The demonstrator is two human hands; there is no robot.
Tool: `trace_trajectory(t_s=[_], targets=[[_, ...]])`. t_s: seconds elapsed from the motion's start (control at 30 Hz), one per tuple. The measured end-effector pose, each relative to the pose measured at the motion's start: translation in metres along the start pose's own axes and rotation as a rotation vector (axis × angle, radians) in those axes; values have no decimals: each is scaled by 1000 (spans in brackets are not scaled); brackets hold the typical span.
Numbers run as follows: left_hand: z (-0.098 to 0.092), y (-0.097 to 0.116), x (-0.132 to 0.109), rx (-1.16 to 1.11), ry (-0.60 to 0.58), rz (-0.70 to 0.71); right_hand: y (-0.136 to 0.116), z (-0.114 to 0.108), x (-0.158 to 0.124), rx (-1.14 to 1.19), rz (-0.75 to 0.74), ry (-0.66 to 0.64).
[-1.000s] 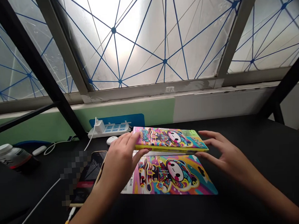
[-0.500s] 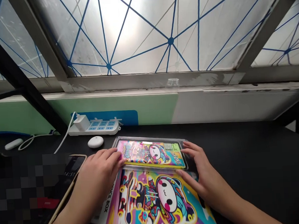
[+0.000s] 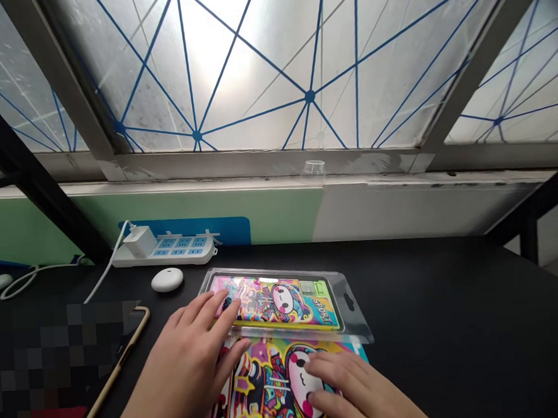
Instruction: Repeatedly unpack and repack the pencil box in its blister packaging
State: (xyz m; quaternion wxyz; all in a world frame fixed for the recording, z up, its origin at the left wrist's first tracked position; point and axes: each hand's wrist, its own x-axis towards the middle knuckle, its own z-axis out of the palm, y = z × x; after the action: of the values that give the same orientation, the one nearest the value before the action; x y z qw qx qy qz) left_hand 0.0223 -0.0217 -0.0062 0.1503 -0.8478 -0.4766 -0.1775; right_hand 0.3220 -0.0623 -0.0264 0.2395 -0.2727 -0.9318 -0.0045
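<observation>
Box (image 3: 285,303): lies low in the middle of the frame, surrounded by the shell (image 3: 358,314); a cartoon figure on top, "SPORT" and a green patch toward its right end, a yellow near side.
Shell: clear plastic, slightly slanted, with a hang hole in its right flange.
Card (image 3: 266,396): bottom centre, just below the shell, printed with a larger figure of the same kind; its lower part runs out of frame.
Left hand (image 3: 193,347): open, palm down, fingers spread over the left end of the box and shell, thumb over the card.
Right hand (image 3: 360,390): open, fingers loosely bent above the card's printed face; whether the fingertips touch it, I cannot tell.
Phone (image 3: 110,377): lower left, mostly blurred out, its gold rim showing.
White case (image 3: 167,280): left of the shell, apart from it.
Power strip (image 3: 190,253): left of centre at the back of the bench (image 3: 456,324), a plug (image 3: 140,241) and white cable (image 3: 103,265) at its left end.
Cup (image 3: 314,168): clear, upper middle, in front of the window (image 3: 251,65) with its blue lines.
</observation>
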Motion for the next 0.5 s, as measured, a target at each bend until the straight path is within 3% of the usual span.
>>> trace_trajectory(t_s=[0.13,0.27,0.5], targets=[[1,10,-4,22,-64,50,-6,-9,12,80,145,-260],[6,15,-4,41,-144,36,-11,-22,19,248,279,-433],[-2,19,3,13,-253,-59,-6,-27,16,371,315,-460]])
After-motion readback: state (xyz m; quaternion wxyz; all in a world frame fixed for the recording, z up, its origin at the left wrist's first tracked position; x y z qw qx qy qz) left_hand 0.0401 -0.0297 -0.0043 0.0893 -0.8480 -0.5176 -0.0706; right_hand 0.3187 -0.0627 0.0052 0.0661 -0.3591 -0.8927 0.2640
